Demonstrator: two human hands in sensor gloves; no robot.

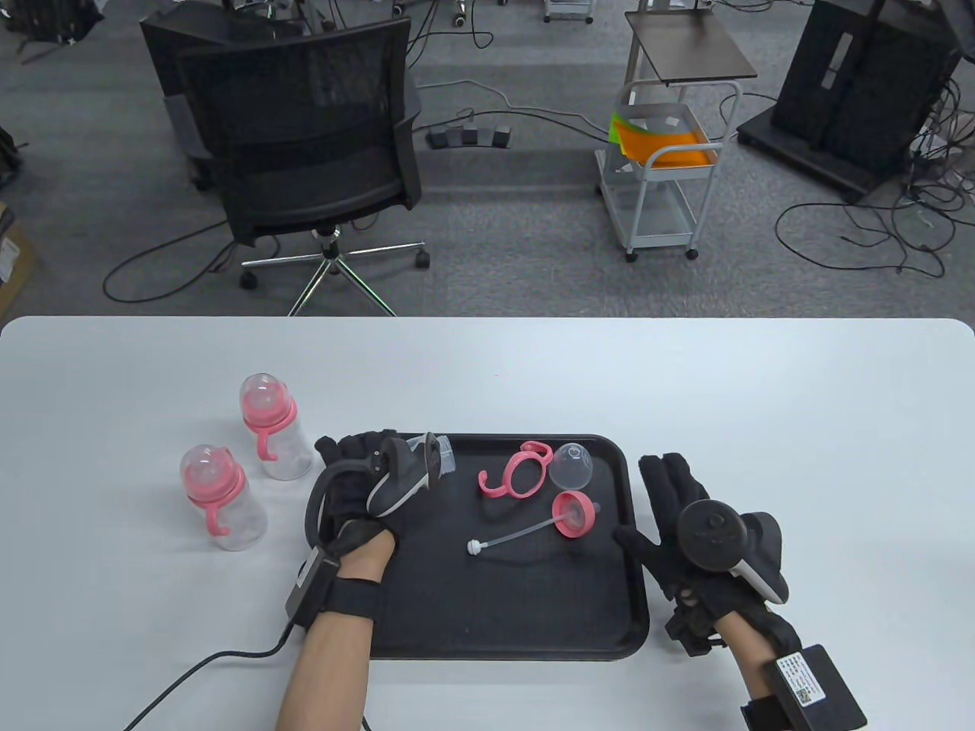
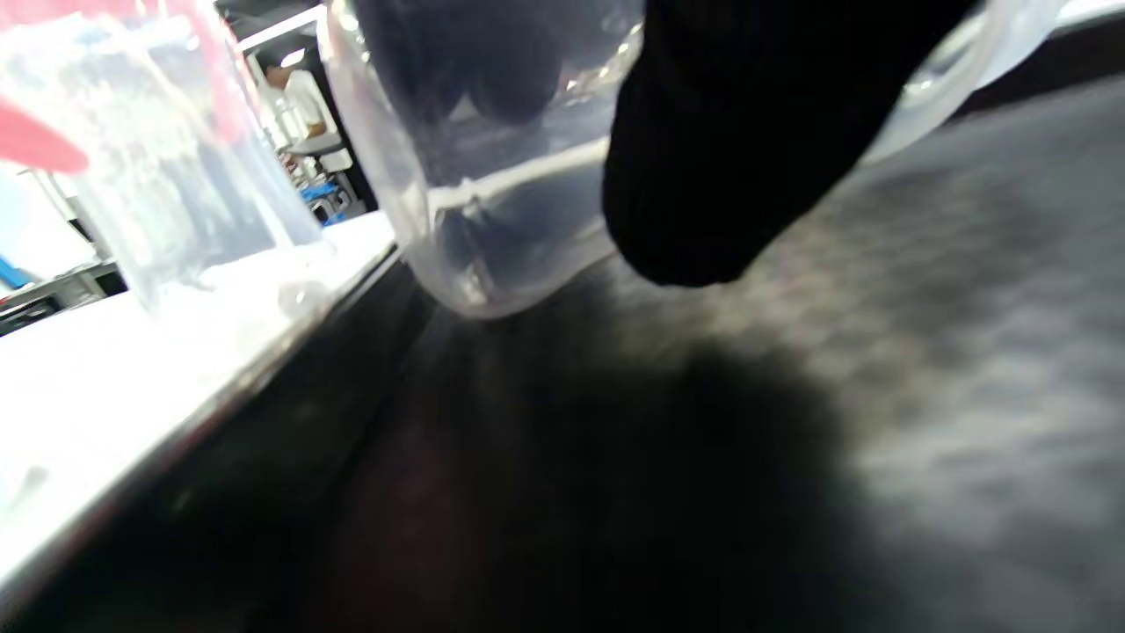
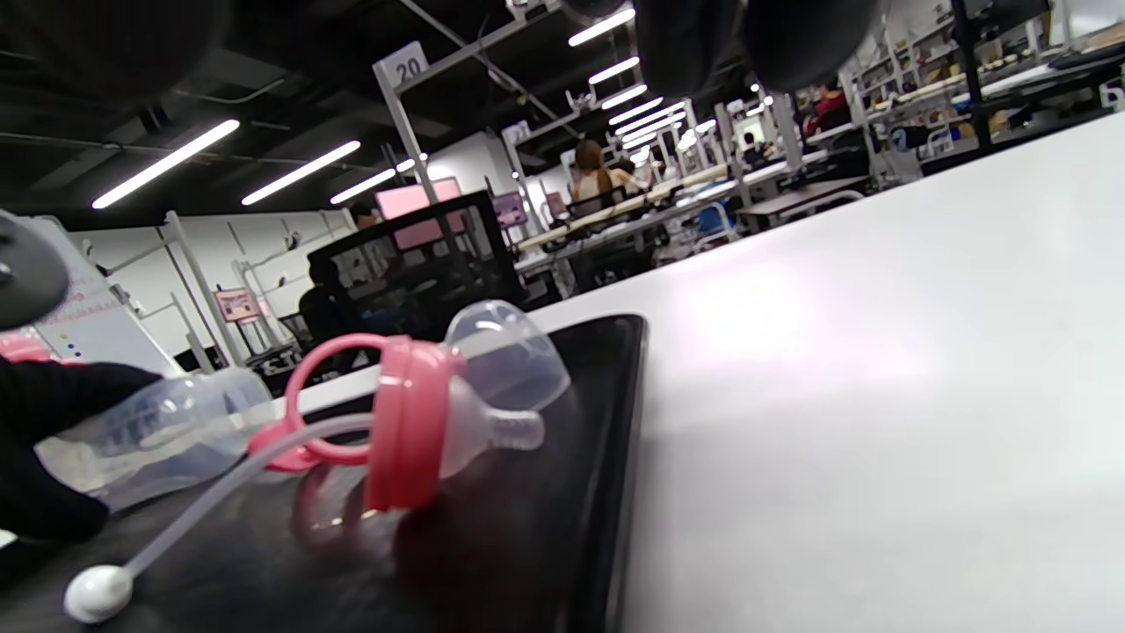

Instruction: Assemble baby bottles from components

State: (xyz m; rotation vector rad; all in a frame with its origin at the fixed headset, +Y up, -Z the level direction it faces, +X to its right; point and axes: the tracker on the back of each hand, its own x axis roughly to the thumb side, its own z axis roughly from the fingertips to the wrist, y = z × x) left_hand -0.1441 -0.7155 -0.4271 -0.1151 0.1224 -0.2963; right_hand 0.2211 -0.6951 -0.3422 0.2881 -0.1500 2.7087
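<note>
Left hand [image 1: 358, 499] — clear bottle [image 1: 438, 451] — black tray [image 1: 533, 617]

Table view: high, front-on, angled down across the bench [image 1: 487, 365] toward the office floor beyond; whole tray [image 1: 609, 609] in frame, mid distance.

Left wrist view: almost at tray level, very close, blurred; lens sits right against the clear bottle [image 2: 492, 220] lying on the tray, probably facing the bench's left side.

Right wrist view: low, just above the bench, tilted, looking from the tray's right edge across it. It shares the collar with straw [image 3: 404, 431] and the same bottle [image 3: 158, 431] with the table view.
</note>
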